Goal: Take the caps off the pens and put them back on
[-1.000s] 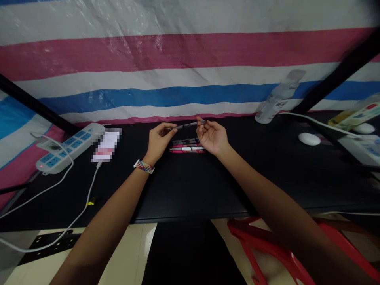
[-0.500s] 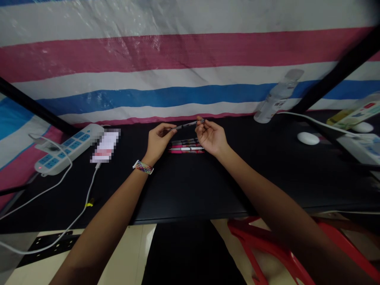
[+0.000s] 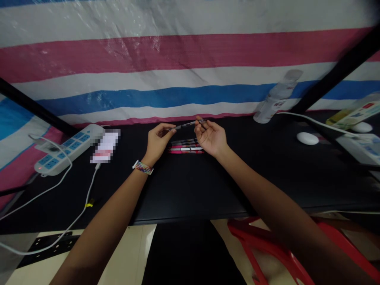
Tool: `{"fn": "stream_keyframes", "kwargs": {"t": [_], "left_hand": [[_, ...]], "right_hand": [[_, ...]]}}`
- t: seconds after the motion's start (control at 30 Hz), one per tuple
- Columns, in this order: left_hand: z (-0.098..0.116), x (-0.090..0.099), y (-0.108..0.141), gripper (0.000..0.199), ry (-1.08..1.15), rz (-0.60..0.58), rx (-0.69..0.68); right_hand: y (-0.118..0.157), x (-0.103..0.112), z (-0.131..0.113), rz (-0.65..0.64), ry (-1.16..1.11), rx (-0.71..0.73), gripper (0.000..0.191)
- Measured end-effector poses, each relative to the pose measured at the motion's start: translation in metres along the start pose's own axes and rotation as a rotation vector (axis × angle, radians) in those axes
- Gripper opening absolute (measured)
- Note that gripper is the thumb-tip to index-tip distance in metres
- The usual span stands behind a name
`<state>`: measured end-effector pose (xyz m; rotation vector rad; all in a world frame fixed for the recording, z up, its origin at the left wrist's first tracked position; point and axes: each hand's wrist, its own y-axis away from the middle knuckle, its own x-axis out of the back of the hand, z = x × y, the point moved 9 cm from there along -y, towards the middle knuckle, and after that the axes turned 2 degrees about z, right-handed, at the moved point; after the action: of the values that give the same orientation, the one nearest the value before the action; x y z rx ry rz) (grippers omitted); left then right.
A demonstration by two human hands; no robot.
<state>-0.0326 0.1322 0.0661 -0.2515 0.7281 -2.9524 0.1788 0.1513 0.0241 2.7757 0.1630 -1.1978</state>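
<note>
My left hand [image 3: 158,139] pinches one end of a dark pen [image 3: 186,125], and my right hand [image 3: 211,136] has its fingers closed round the other end. The pen is held roughly level, its right end a little higher, above the black table [image 3: 190,186]. Just below it several pens [image 3: 185,149] lie side by side on the tabletop, some dark, others pink or white. My right hand hides their right ends. A colourful woven band [image 3: 143,167] circles my left wrist.
At left are a power strip [image 3: 69,148], a phone [image 3: 105,146] and a white charging cable [image 3: 89,190]. A bottle [image 3: 276,99] and a white mouse [image 3: 308,138] stand at right. Striped sheeting [image 3: 190,51] hangs behind. Below the table's edge is a red stool [image 3: 264,245].
Both hands hold the pen in almost the same place. The right hand's fingers have shifted very slightly at the pen's end.
</note>
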Motion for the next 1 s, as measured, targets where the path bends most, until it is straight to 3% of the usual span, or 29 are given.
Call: {"fn": "stream_keyframes", "kwargs": {"t": [0.4,0.5,0.6,0.8,0.9,1.0], "left_hand": [[0.001,-0.002,0.000,0.019,0.008,-0.004,-0.008],[0.000,-0.001,0.000,0.019,0.007,-0.005,-0.002],[-0.002,0.000,-0.001,0.017,0.001,0.004,0.002],[-0.007,0.002,-0.003,0.019,-0.043,-0.025,-0.011],[-0.011,-0.001,-0.001,0.025,-0.145,-0.073,-0.013],[-0.012,-0.003,0.002,0.018,-0.276,-0.114,-0.056]], "right_hand": [[-0.003,0.003,0.001,0.028,0.029,0.002,0.016],[-0.001,0.001,-0.003,0.020,0.073,0.035,0.025],[0.002,-0.002,-0.011,0.014,0.323,0.147,0.028],[0.012,-0.012,-0.033,0.009,0.896,0.565,0.011],[0.014,-0.017,-0.032,-0.039,1.128,0.634,0.015],[0.014,-0.019,-0.026,-0.092,1.348,0.617,0.018]]}}
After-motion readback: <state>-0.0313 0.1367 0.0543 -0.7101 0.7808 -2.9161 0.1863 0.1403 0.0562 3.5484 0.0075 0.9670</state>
